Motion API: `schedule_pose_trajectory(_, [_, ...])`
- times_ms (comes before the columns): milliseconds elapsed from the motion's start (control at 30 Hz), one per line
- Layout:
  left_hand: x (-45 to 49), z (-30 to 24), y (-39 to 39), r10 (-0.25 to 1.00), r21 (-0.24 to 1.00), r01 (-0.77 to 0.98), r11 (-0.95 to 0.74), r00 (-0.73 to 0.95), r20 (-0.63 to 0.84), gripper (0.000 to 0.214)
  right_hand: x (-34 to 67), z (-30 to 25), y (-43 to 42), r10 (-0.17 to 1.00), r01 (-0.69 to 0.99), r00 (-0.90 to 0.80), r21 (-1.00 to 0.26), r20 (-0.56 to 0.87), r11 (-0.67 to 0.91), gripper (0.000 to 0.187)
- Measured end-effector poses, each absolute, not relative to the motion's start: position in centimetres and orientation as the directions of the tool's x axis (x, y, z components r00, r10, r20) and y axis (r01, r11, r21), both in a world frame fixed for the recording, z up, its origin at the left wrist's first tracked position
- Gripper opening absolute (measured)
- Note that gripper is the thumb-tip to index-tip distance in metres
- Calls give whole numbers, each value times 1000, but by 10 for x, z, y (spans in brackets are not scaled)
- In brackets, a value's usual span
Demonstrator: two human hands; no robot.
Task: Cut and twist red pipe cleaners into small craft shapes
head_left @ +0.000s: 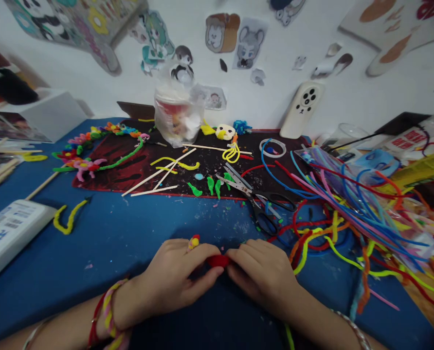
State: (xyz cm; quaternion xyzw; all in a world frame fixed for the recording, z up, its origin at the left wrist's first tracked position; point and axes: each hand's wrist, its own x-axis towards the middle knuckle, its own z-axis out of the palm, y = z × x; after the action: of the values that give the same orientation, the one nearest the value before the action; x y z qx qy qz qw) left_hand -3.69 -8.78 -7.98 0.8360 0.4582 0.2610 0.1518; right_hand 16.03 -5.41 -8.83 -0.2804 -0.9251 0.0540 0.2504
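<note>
The red piece [217,261] is held between the two hands, just above the blue table [136,218], at its near edge. The left hand [184,272] has it pinched from the left, forefinger over and thumb below, with the two tips nearly together. The right hand [264,272] meets its other end, the fingers bent and bunched with their tips closed on it; the exact grip of the thumb is hidden. A ring [194,241] with a red and yellow top sits on the left hand, and a pink and yellow braid [109,311] circles that wrist.

Beyond the hands, the scissors [255,194] lie with blades parted, black handles toward the person, partly over the edge of a dark mat [111,181]. Just left of the blades are green leaf shapes [210,185] and a pale blue oval [199,177]. Farther left, pale sticks [158,172] cross one another among yellow bits.

To the right, a tangle of fuzzy stems [348,199] in blue, red, pink, orange and yellow spreads over the table. To the left lie a bent yellow stem [69,223] and a white box [16,233]. At the back stand a bagged tub [176,116] and, leaning on the wall, a pale phone [301,109]; a flower garland [81,146] curves across the mat's left end.
</note>
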Motion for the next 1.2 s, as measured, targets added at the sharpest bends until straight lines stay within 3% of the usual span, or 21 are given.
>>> schedule_pose_trajectory(233, [-38, -83, -85, 837, 504, 669, -547, 439, 327, 12, 161, -86, -51, 609, 480, -703, -386, 369, 788, 13])
schedule_pose_trajectory(500, [-38, -83, -84, 872, 571, 663, -485, 417, 256, 13, 162, -86, -51, 591, 480, -713, -353, 376, 803, 13])
schedule_pose_trajectory(833, [-39, -81, -83, 882, 553, 689, -469, 402, 248, 17, 161, -85, -51, 588, 500, -712, -311, 384, 808, 20])
schedule_pose_trajectory(1200, [-40, -84, -83, 874, 553, 676, -487, 374, 312, 27, 162, -85, -51, 585, 508, -711, -291, 390, 811, 21])
